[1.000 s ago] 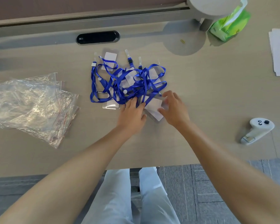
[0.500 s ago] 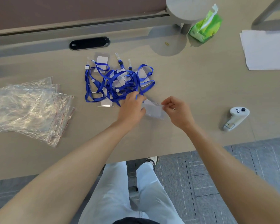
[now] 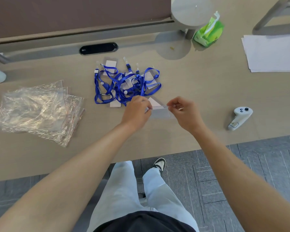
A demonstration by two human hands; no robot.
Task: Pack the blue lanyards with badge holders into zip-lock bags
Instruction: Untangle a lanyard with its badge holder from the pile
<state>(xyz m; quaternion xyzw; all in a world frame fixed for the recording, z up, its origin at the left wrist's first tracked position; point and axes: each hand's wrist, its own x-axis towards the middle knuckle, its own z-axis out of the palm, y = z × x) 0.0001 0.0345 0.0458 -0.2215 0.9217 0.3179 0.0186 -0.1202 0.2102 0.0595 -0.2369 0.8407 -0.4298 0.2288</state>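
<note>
A tangled heap of blue lanyards (image 3: 124, 84) with clear badge holders lies in the middle of the desk. Just in front of it, a clear badge holder (image 3: 159, 111) is lifted off the desk and stretched between both hands. My left hand (image 3: 137, 111) pinches its left top corner and my right hand (image 3: 184, 113) pinches its right top corner. A stack of clear zip-lock bags (image 3: 38, 111) with red seal lines lies flat at the left.
A white handheld controller (image 3: 240, 118) lies to the right of my hands. White paper sheets (image 3: 271, 53) lie at the far right. A green tissue pack (image 3: 208, 31) and a round grey stand base (image 3: 191, 12) sit at the back. The desk's front edge runs below my wrists.
Both hands have drawn back from the lanyard heap and lifted one badge holder out of it. They now hold it stretched between them, nearer the desk's front.
</note>
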